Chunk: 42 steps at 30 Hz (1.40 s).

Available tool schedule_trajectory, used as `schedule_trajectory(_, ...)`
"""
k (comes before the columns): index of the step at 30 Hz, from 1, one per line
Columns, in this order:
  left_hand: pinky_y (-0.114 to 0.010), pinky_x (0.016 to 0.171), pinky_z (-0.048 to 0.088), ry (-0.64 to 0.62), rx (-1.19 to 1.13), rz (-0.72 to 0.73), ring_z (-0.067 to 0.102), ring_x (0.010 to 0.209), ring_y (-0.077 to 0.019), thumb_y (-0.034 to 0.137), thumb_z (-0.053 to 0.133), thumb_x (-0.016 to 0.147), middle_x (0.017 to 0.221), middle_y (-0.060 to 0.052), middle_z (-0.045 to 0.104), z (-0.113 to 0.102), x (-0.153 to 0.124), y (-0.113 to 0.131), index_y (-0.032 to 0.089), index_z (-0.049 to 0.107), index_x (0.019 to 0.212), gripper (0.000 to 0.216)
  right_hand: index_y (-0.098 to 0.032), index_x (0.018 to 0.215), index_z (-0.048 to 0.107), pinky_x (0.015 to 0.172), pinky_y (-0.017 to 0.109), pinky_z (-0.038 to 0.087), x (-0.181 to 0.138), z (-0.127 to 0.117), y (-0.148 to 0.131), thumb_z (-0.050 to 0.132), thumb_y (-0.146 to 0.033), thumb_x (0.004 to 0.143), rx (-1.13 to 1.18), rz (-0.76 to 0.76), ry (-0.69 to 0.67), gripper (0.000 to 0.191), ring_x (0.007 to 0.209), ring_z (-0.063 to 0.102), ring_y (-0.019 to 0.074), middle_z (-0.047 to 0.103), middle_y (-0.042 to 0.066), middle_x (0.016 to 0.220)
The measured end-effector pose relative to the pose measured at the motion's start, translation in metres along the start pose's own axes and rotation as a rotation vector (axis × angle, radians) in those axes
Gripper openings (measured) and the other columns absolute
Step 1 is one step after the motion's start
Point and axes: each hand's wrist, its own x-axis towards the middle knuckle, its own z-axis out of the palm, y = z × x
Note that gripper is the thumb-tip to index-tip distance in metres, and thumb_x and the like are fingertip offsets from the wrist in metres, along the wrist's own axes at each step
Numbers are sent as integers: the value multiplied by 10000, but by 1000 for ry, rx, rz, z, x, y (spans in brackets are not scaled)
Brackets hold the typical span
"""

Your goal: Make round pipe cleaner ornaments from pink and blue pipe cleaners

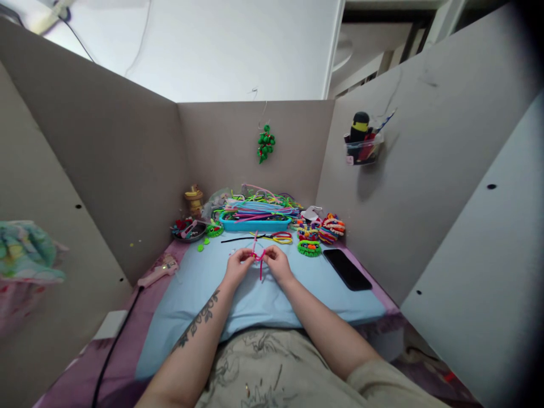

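Observation:
Between my hands, above the light blue cloth (191, 283), is a bright pink pipe cleaner (260, 271) bent into a small looped shape. One end hangs down and a paler pink length stands up. My left hand (238, 265) pinches its left side with thumb and fingertips. On the right side, my right hand (277, 263) pinches it the same way. Just beyond my fingers lie scissors (281, 238) with red and yellow handles and a black pipe cleaner (233, 239). How the pink strands cross is too small to make out.
A blue tray (255, 225) heaped with pipe cleaners stands at the back. Left are a dark bowl (193, 233) and a pink glue gun (159, 273) with a black cord. Right are coiled colourful pieces (331, 228), a green ring (309, 248) and a phone (347, 270). Grey panels surround the table.

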Motion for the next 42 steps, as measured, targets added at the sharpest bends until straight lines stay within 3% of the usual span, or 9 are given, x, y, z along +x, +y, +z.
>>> schedule_trajectory(5,-266,669,486,-1,-36,-13,617,678,-150,232,678,626,746,-35,672,-1,2,-6,145,636,793,193,-184,741,545,610,240,428,-1,1,0,583,-186,644,35,-6,-107,105,628,540,121,565,-32,674)
schedule_trajectory(8,-258,659,479,1,-95,-38,618,669,-146,238,684,627,744,-37,671,-1,5,-14,139,636,813,217,-185,839,554,696,270,445,-2,2,-2,543,-138,623,19,-32,-176,222,732,580,146,610,-7,778)
schedule_trajectory(11,-257,654,477,26,-180,-79,624,660,-146,250,706,607,733,-37,672,-2,7,-19,133,626,820,256,-192,933,555,777,296,436,-5,4,-6,500,-84,591,-93,-100,-220,363,829,583,161,622,8,884)
schedule_trajectory(15,-265,659,482,49,-249,-122,638,679,-160,280,727,593,754,-53,681,-2,9,-21,128,615,841,312,-210,997,556,821,320,428,-9,7,-9,515,-74,613,-277,-181,-258,410,869,560,166,612,10,911)
schedule_trajectory(24,-248,608,481,30,-248,-143,636,644,-156,305,741,579,725,-51,684,0,8,-21,128,619,832,331,-207,967,570,860,380,408,-14,9,-12,615,-213,707,-649,-406,-149,264,884,516,203,584,43,904)
schedule_trajectory(29,-260,628,481,30,-258,-147,629,638,-151,305,739,577,715,-46,678,2,7,-19,130,613,822,326,-207,965,585,868,359,422,-17,11,-20,556,-262,788,-669,-479,-60,187,963,503,210,541,75,978)
schedule_trajectory(34,-252,651,475,48,-230,-127,617,662,-138,297,726,599,750,-43,670,1,8,-21,133,612,848,320,-201,857,600,837,367,428,-17,9,-19,474,-221,832,-626,-480,22,130,892,523,208,560,71,864)
schedule_trajectory(36,-255,671,473,125,-237,-123,613,674,-136,295,730,589,755,-39,666,-1,10,-21,136,605,848,329,-212,846,602,815,362,438,-19,9,-19,462,-186,826,-600,-506,-74,144,850,539,200,587,57,816)
schedule_trajectory(42,-255,686,467,445,-238,-103,603,708,-140,337,705,612,768,-48,645,-14,17,-25,130,591,880,357,-258,948,617,824,358,458,-33,17,-26,450,-118,763,-629,-643,-623,286,898,560,189,640,48,924)
